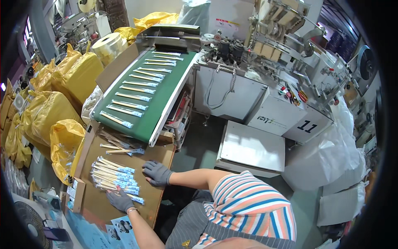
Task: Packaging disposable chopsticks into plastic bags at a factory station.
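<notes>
Packs of wooden chopsticks with blue-and-white ends lie in a loose pile (114,176) on the brown tabletop (145,203), roughly side by side. My left hand (120,201), in a grey glove, rests at the near edge of this pile with its fingers stretched out, touching the lowest packs. To the right of the pile, my right hand (157,173), gloved in grey too, lies on the tabletop with its fingers spread and nothing in them. A few more packs (120,148) lie crosswise between the pile and the conveyor's end.
A green conveyor belt (143,99) carries a row of similar packs down to the table. Yellow sacks (78,74) stand along the left. Blue panda-printed bags (118,232) lie at the near table edge, a small cardboard box (76,195) at its left. Packaging machinery (282,45) stands behind.
</notes>
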{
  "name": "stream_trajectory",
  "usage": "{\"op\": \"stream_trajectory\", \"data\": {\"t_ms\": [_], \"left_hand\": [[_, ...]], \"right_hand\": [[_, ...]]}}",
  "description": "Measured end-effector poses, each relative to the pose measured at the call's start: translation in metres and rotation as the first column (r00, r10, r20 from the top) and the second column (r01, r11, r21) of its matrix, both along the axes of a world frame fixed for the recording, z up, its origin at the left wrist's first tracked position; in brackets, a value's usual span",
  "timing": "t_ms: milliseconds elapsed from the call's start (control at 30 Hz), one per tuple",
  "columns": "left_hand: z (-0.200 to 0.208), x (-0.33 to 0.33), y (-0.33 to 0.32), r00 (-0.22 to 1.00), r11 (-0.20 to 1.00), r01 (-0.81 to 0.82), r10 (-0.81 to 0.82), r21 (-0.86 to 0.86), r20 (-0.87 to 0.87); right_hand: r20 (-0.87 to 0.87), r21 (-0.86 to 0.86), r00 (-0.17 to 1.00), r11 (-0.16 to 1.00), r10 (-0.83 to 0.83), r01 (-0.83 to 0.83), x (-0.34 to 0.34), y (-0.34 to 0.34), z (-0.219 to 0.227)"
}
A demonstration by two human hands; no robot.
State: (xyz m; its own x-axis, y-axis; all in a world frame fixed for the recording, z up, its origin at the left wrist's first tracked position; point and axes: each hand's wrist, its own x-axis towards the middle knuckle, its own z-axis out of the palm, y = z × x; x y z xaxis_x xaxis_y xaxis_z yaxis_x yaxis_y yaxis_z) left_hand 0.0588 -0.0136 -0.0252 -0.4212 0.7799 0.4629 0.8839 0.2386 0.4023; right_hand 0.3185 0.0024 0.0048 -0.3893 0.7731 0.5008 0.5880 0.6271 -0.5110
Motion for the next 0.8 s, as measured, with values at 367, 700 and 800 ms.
{"op": "stream_trajectory", "data": {"t_ms": [367,700,800], "left_hand": [[-0.0089,-0.0037,0.0011,0.999,1.000,-0.020,0.020,-0.009,-0.037],[-0.0061,-0.0006,0.0007,0.999,0.999,-0.035,0.034,-0.012,-0.030],[-0.0018,0.0021,0.0004,0.999,1.000,-0.026,0.026,-0.006,-0.026]], "right_hand": [[0.039,0.022,0.999,1.000,-0.007,0.006,0.0030,0.0008,-0.0008],[0.031,0.049,0.999,0.999,-0.018,0.017,0.0009,0.0009,-0.0018],[0.026,0.039,1.000,0.999,-0.008,0.007,0.0015,0.0018,-0.0017]]}}
